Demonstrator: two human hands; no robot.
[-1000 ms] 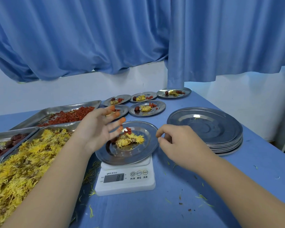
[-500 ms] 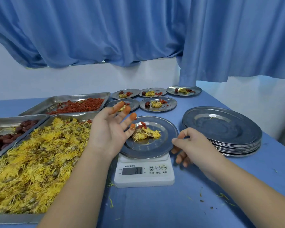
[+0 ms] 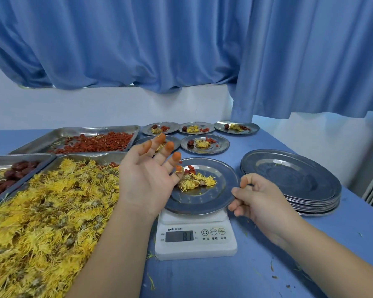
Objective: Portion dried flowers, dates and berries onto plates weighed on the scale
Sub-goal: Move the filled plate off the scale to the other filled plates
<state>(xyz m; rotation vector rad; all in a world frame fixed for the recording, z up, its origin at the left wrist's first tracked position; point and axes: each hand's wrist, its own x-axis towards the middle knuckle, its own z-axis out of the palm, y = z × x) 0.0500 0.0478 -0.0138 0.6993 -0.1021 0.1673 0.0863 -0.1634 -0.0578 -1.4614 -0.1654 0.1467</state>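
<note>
Steel plate (image 3: 202,200) sits on scale (image 3: 195,244) w/ flower (image 3: 196,182) + berries (image 3: 191,168); no date seen. R hand (image 3: 261,201) pinches its rim, prob. to steady or lift it. L hand (image 3: 146,175) hovers above, fingers spread, holding nothing, prob. so as not to skew the reading.

Orange cots cap 5 fingertips (image 3: 170,146) of the left hand (image 3: 146,181); forearms bare.
</note>
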